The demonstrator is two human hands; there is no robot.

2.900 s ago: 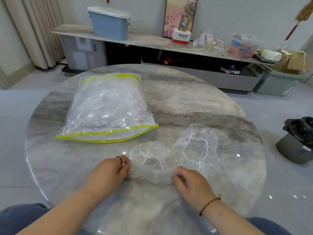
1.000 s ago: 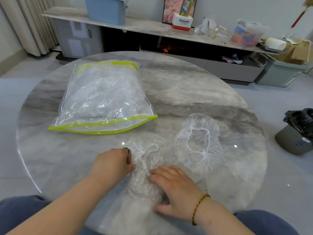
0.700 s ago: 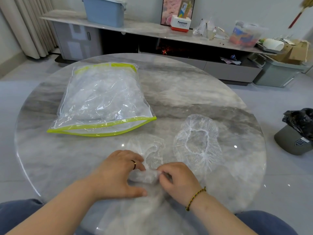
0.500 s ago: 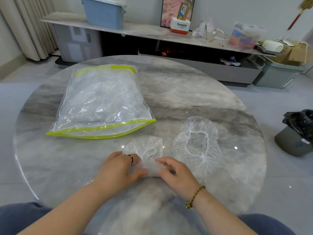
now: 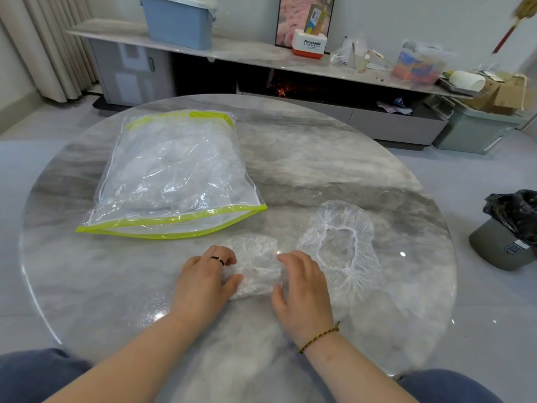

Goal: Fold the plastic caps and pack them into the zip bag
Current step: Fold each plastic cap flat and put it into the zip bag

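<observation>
The folded cap is a small, crinkled packet of clear plastic, roughly rectangular, with its layers pressed flat and cloudy white where they overlap. It lies on the grey marbled table near the front edge, just in front of the zip bag. The bag is clear with a yellow-green band along its near edge and lies flat and puffed up with more crumpled clear plastic inside. Just to the right of the packet lies an open cap, spread out round with its gathered elastic rim facing up. The plastic is so thin and see-through that the folds in the packet are hard to count, and its left and right edges are covered by fingers. What fills the bag cannot be told piece from piece, and whether the bag's mouth is sealed is not clear. The packet sits between the two hands. The left hand, wearing a dark ring, pinches the packet's left edge, with curled fingers on top and the thumb across the near corner. The right hand, with a braided bracelet at the wrist, holds the right edge with bent fingers and the thumb tucked against the near side.
</observation>
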